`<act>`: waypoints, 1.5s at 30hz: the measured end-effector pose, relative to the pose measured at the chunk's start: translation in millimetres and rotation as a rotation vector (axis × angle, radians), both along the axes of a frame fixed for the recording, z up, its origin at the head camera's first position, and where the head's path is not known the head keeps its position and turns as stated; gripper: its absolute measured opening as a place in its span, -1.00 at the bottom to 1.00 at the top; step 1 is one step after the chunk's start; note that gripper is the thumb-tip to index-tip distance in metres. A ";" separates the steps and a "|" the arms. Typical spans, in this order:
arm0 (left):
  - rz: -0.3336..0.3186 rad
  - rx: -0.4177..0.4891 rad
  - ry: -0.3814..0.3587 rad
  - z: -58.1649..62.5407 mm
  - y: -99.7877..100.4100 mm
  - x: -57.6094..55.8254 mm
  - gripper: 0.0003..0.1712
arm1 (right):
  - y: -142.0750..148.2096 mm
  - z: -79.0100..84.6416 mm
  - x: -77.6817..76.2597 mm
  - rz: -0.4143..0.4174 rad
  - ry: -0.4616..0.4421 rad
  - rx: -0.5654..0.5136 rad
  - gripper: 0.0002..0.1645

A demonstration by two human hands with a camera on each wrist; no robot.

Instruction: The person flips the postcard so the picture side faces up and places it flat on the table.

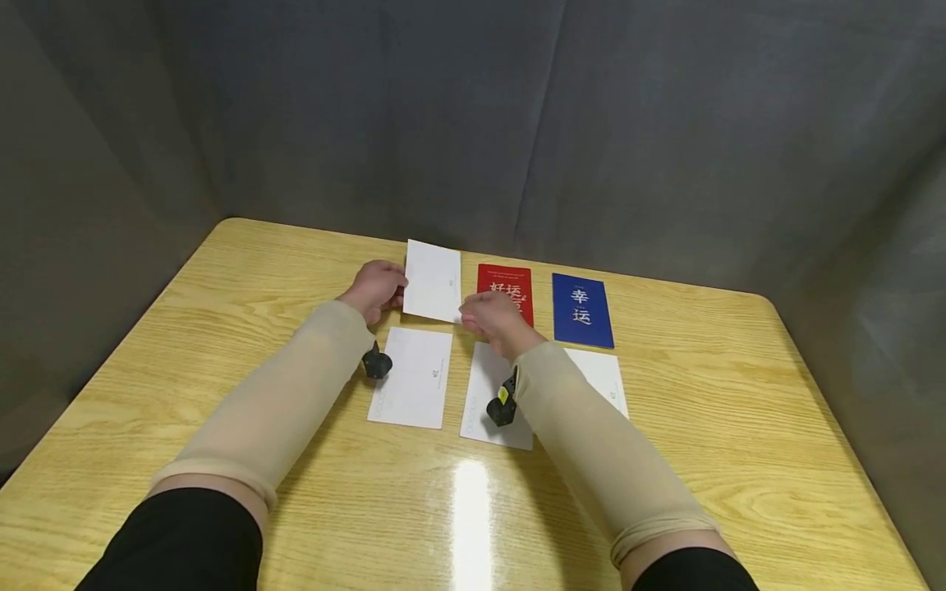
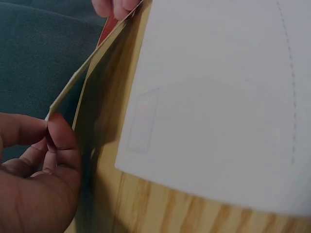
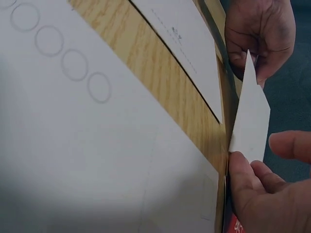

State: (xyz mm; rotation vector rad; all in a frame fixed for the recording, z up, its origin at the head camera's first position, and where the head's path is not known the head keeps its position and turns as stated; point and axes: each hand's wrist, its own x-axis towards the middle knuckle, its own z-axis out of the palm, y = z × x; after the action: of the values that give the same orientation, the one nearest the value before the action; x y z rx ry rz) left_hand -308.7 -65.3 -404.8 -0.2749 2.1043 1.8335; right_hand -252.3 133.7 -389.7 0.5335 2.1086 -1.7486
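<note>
Between both hands a white postcard [image 1: 432, 281] is held up near the table's far edge, tilted, its pale printed side towards me. My left hand [image 1: 377, 286] pinches its left edge between thumb and fingers, as the left wrist view also shows at the postcard's edge [image 2: 73, 77]. At the lower right corner my right hand [image 1: 498, 318] pinches it, with one finger [image 3: 291, 144] held away from the card. Below it lies a white postcard [image 1: 414, 377] with a small printed mark. Another white postcard [image 1: 488, 402] lies under my right wrist, partly hidden.
Right of the held postcard lies a red card [image 1: 505, 281] with pale Chinese characters, partly covered by my right hand. Beside it is a blue card [image 1: 582, 310]. A third white postcard [image 1: 602, 379] is partly behind my right sleeve. A grey curtain [image 1: 473, 123] hangs behind the wooden table [image 1: 739, 394].
</note>
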 end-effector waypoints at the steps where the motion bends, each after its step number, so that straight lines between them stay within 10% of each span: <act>1: 0.006 0.007 -0.005 0.7 -0.2 0.0 -0.62 | 0.2 -0.3 0.4 0.002 0.006 0.009 -0.49; 12: 0.005 0.138 -0.021 6.1 1.5 1.7 -0.66 | 1.2 -4.7 -1.7 -0.090 0.079 -0.082 -0.66; 22: 0.023 0.526 0.010 13.3 7.1 3.0 -0.78 | 3.4 -4.2 -0.6 -0.057 0.054 -0.062 -0.71; 30: -0.047 0.508 0.010 15.4 13.2 5.0 -0.77 | 0.7 -2.9 0.6 0.012 0.062 -0.056 -0.71; 45: 0.039 0.569 -0.083 12.6 18.4 3.5 -0.65 | -2.3 -2.2 3.9 0.115 0.026 -0.169 -0.67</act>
State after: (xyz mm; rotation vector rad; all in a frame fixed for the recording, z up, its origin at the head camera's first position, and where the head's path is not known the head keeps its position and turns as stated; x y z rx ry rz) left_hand -305.2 -46.9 -392.2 -0.2397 1.4486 2.2979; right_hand -248.4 131.4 -391.8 0.3382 1.9435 -1.8549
